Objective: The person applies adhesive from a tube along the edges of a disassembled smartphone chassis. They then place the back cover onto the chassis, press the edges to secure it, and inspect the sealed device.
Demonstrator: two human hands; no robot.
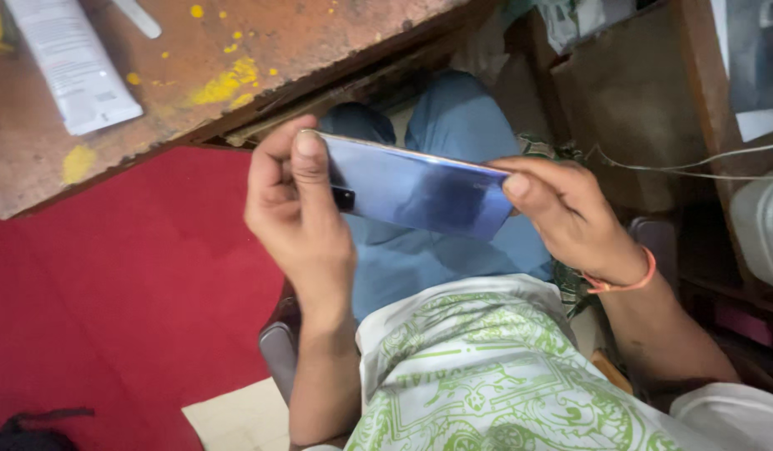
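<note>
Red cloth [153, 276] spreads under a worn, yellow-flecked table [261, 50] bearing a white tube [69, 63]. The left hand [299, 217] pinches one end of a glossy blue phone [420, 188], thumb pressed over its edge; the right hand [570, 217] pinches the other end. It hangs above the lap, seemingly under inspection. Turning it calls for an even grip; the table edge crowds close above, and loose wires [695, 163] trail at right.

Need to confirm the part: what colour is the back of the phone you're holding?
Glossy blue phone, shading to violet, held in both hands; seen in the head view.
</note>
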